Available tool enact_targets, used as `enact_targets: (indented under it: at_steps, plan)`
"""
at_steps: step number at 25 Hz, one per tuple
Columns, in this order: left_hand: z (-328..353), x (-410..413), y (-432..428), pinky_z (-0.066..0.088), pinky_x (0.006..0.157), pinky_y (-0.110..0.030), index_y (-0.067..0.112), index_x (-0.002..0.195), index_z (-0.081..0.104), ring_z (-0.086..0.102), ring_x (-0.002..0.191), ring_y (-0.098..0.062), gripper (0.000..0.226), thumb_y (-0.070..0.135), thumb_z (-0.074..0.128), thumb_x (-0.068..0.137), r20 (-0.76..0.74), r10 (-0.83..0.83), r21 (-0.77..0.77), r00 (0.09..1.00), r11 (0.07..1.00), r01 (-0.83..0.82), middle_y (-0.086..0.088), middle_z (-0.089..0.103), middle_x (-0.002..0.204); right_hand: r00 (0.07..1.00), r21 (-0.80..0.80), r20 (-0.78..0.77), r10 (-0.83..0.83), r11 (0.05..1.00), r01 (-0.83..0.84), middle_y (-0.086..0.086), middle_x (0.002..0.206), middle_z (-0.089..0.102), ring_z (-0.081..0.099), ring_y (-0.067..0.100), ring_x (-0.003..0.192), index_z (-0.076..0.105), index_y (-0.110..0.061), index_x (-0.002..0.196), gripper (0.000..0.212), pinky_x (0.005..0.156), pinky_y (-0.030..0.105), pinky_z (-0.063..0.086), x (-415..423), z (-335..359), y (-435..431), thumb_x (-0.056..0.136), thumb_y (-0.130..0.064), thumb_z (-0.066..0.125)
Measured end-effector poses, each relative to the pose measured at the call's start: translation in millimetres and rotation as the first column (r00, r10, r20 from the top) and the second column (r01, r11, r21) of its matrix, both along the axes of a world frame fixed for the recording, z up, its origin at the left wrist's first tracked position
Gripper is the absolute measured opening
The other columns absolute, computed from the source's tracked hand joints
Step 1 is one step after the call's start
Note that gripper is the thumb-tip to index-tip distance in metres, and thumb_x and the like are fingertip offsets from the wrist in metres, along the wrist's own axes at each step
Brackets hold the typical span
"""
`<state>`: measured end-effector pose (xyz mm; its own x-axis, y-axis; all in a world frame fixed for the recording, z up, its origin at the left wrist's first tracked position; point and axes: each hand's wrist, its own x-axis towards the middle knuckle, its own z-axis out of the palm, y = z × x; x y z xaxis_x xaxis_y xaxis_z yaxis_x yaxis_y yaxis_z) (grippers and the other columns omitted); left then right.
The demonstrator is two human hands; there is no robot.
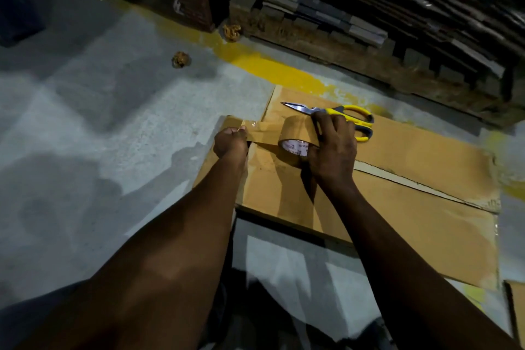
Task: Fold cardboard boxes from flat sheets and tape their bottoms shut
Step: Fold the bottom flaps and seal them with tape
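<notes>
As both forearms reach forward from the lower edge of the view, the left hand [230,142] sits at the left end of the cardboard box [412,224]. Its fingers are curled tight and pinch the free end of a tape strip [265,136] at the box's left edge. To its right, the right hand [336,148] grips the brown tape roll [294,138], which stands on edge on the box's flaps. The fingers arch over the top of the roll and the thumb side lies toward the viewer. The strip runs straight between the two hands, low over the cardboard.

From under the right wrist a seam [412,180] between two flaps runs off to the right, showing a pale gap.

Just beyond the right fingertips, yellow-handled scissors [345,119] lie flat on the far flap, blades pointing left. The fingertips overlap the pivot, and whether they touch it cannot be told.

Left of the box lies grey concrete floor [113,122]. On it, farther off, are a crumpled wad [181,59] and a second wad [232,32] near a yellow painted line [255,62]. Stacks of flat cardboard sheets [369,8] on pallets close the far edge.
</notes>
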<state>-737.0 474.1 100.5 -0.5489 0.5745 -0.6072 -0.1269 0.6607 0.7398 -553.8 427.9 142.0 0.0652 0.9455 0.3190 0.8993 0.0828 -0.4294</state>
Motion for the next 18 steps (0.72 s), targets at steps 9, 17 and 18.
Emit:
enact_targets:
  at_steps: [9,17,18]
  plan:
    - [-8.1,-9.9,-1.7,0.060,0.074,-0.046,0.011,0.083,0.073,0.070,0.082,-0.031,0.015,0.025,0.072,0.082,-0.076,-0.170,-0.036,0.983,0.985,0.167,-0.014,0.072,0.090,1.000,-0.044,0.024,0.004,0.999,-0.003,0.014,0.113,0.056,0.048,0.035,0.102,0.057,-0.018,0.123,0.055,0.072,0.044,0.045,-8.6,1.5,2.4,0.074,-0.032,0.076]
    - [3.6,-7.2,-30.1,0.034,0.110,-0.038,0.009,0.145,0.039,0.041,0.133,-0.033,0.051,0.029,0.044,0.098,-0.321,-0.499,-0.059,0.805,0.859,0.509,-0.016,0.044,0.145,0.981,-0.116,-0.179,0.075,0.988,-0.097,0.009,0.117,0.057,0.047,0.029,0.110,0.054,-0.020,0.135,0.069,0.079,0.036,0.042,0.8,-5.4,-4.9,0.078,-0.058,0.059]
    - [9.9,-2.9,-36.5,0.028,0.114,-0.036,0.009,0.147,0.037,0.035,0.139,-0.030,0.049,0.019,0.039,0.099,-0.412,-0.536,0.042,0.737,0.797,0.603,-0.014,0.038,0.151,0.969,-0.136,-0.235,0.075,0.985,-0.110,0.009,0.122,0.058,0.048,0.028,0.115,0.052,-0.018,0.137,0.072,0.084,0.036,0.043,1.0,-6.7,-5.1,0.077,-0.058,0.059]
